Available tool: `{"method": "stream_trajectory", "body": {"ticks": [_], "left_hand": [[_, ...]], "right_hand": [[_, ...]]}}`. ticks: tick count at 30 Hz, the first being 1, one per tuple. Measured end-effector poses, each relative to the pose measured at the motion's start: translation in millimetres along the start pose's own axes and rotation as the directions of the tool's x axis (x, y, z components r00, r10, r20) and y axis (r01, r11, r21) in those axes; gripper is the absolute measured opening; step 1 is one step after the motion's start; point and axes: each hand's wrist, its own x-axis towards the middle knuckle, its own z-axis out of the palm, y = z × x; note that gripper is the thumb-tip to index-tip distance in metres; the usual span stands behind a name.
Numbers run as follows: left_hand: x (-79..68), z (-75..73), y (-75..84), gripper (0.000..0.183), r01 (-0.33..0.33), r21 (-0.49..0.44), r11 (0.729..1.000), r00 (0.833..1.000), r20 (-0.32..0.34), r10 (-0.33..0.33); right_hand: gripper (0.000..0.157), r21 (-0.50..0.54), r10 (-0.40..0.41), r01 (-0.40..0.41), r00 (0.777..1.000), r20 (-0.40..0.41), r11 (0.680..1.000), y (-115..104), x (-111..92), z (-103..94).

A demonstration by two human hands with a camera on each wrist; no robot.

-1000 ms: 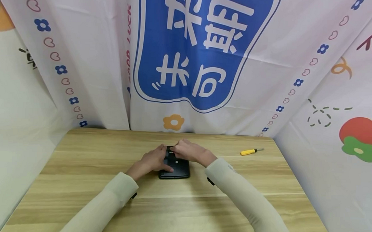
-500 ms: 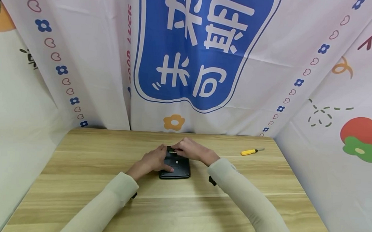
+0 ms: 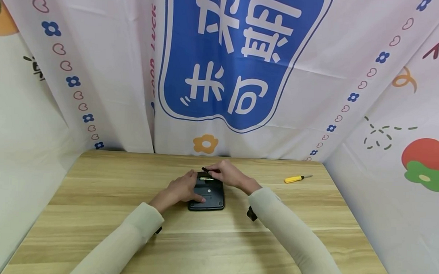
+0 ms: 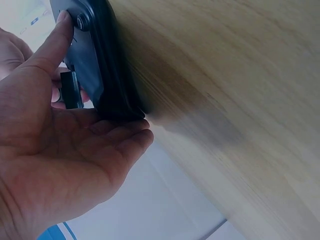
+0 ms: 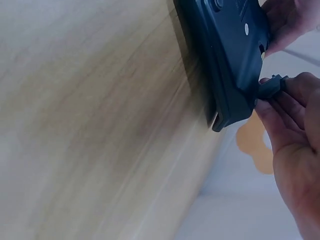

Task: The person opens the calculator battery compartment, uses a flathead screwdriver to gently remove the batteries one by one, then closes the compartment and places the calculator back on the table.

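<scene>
A black calculator-like device [image 3: 209, 196] lies back side up on the wooden table, with a round foot visible near each front corner. My left hand [image 3: 181, 187] holds its left side, thumb on the back and fingers along the edge. Near the far end is an uncovered slot with a battery [image 3: 205, 178] in it. Just above that end, my right hand [image 3: 228, 175] pinches a small black battery cover [image 3: 205, 169]. In the right wrist view the cover [image 5: 271, 87], with small tabs, is between thumb and fingers beside the device [image 5: 235, 55].
A screwdriver [image 3: 293, 179] with a yellow handle lies at the far right of the table [image 3: 201, 249]. Behind the table hangs a printed cloth [image 3: 214, 72], with more cloth at both sides.
The right hand has lifted the battery cover off the back and moved it slightly away, exposing the battery slot. My left hand and the device have stayed put.
</scene>
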Motion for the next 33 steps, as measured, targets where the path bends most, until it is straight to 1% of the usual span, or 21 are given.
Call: {"method": "stream_trajectory", "body": {"ticks": [5,7,10,11,12,13,15,17,19,22,24,26,28,31,33], "left_hand": [[1.5,0.3,0.3,0.112,0.008,0.001,1.000,1.000,-0.001,-0.008],[1.8,0.3,0.6,0.111,0.010,-0.001,1.000,1.000,-0.002,-0.010],[1.6,0.2,0.6,0.111,0.011,-0.002,1.000,1.000,-0.002,-0.011],[1.6,0.3,0.6,0.111,0.010,-0.004,1.000,1.000,-0.003,-0.011],[1.2,0.3,0.7,0.111,0.010,-0.005,1.000,1.000,-0.003,-0.010],[1.1,0.4,0.6,0.111,0.010,-0.005,1.000,1.000,-0.003,-0.010],[1.2,1.0,0.6,0.111,0.010,-0.003,1.000,1.000,-0.004,-0.010],[1.7,1.7,0.5,0.111,0.012,-0.003,1.000,1.000,-0.004,-0.012],[2.0,2.3,0.2,0.111,0.014,-0.003,1.000,1.000,-0.003,-0.014],[2.0,2.5,0.0,0.111,0.015,-0.004,1.000,1.000,-0.003,-0.015],[1.9,2.7,-0.3,0.111,0.016,-0.005,1.000,1.000,-0.004,-0.016],[2.3,2.7,-0.2,0.111,0.016,-0.004,1.000,1.000,-0.006,-0.016],[2.8,2.9,-0.1,0.111,0.017,-0.005,1.000,1.000,-0.006,-0.017],[2.5,2.4,0.5,0.110,0.021,-0.010,1.000,1.000,-0.003,-0.021],[2.0,2.1,0.6,0.110,0.023,-0.013,1.000,1.000,0.000,-0.023]], "right_hand": [[0.027,0.097,0.035,-0.027,0.996,-0.083,0.995,5.6,-1.5,1.0],[0.027,0.133,0.072,-0.058,0.992,-0.100,0.989,6.8,-2.3,1.0],[0.027,0.217,0.146,-0.118,0.982,-0.118,0.969,9.3,-4.2,2.2],[0.027,0.258,0.178,-0.143,0.977,-0.119,0.955,10.6,-4.7,3.3],[0.028,0.315,0.209,-0.163,0.971,-0.116,0.935,11.7,-5.3,4.4],[0.028,0.372,0.238,-0.181,0.965,-0.112,0.910,12.9,-5.9,5.6],[0.028,0.488,0.294,-0.209,0.950,-0.105,0.848,16.1,-6.7,8.4],[0.028,0.609,0.347,-0.225,0.934,-0.089,0.760,18.9,-7.3,10.7],[0.027,0.706,0.386,-0.224,0.920,-0.076,0.672,21.7,-7.7,12.4],[0.027,0.816,0.429,-0.209,0.902,-0.051,0.538,23.6,-7.7,13.1],[0.027,0.864,0.453,-0.205,0.891,-0.030,0.460,24.0,-7.3,12.7],[0.027,0.893,0.475,-0.208,0.880,-0.007,0.400,23.9,-6.7,11.8],[0.028,0.910,0.490,-0.214,0.871,0.013,0.356,24.8,-6.2,11.2],[0.028,0.928,0.510,-0.219,0.860,0.038,0.300,27.4,-6.1,10.6],[0.029,0.938,0.522,-0.219,0.851,0.049,0.270,29.6,-6.4,10.2]]}}
